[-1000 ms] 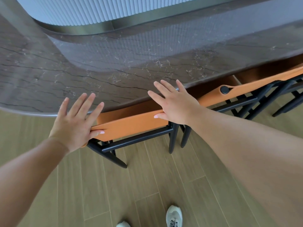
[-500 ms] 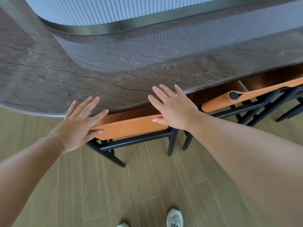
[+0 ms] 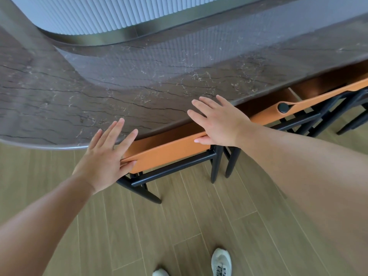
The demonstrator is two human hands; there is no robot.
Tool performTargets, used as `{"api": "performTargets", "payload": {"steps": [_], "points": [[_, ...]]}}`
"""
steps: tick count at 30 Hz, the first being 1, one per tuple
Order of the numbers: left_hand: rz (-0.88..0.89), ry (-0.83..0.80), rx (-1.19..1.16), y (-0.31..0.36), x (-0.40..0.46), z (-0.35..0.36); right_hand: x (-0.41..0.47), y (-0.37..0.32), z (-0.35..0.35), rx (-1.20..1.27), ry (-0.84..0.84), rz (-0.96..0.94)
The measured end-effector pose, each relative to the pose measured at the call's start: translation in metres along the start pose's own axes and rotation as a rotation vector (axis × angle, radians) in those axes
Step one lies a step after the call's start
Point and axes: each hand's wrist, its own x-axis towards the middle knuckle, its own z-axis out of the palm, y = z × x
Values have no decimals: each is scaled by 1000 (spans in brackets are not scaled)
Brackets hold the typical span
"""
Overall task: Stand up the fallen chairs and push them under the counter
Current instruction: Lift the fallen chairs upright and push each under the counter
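Two white sneakers (image 3: 221,261) at bottom edge, on wood-plank floor (image 3: 123,226). Both bare forearms reaching forward and down.

Left hand (image 3: 105,158) flat against left end of near chair's orange leather backrest (image 3: 167,152); fingers (image 3: 111,134) straight and spread, tips overlapping tabletop edge in view; thumb lying along backrest's top edge. Gripping nothing.

Right hand (image 3: 221,120) flat on right end of same backrest; fingers (image 3: 205,103) straight, slightly fanned, extending over tabletop rim; thumb tucked against backrest's top edge. Pressing only, no curl around anything.

Near chair (image 3: 179,168) upright, black frame, rear legs planted on floor, seat hidden beneath tabletop, backrest just beside rim.

Second chair (image 3: 310,110) to the right, same orange strap back with black round stud (image 3: 283,107), also upright and tucked beneath tabletop. Its black legs close beside near chair's right rear leg.

Tabletop (image 3: 119,86): dark brown veined marble, curved rim. Beyond it, brushed metal band (image 3: 111,37) and pale fluted panel (image 3: 119,12).
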Motion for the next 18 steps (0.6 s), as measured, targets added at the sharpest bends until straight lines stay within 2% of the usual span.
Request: {"api": "performTargets", "payload": {"steps": [6, 11, 16, 18], "points": [[-44, 35, 25, 1, -2, 3, -2, -4, 3, 7, 55, 0], [-90, -10, 99, 3, -1, 1, -2, -6, 5, -22, 105, 2], [-409, -169, 179, 36, -9, -13, -8, -15, -5, -2, 26, 125], [-458, -264, 195, 46, -12, -25, -14, -21, -12, 22, 0, 142]]}}
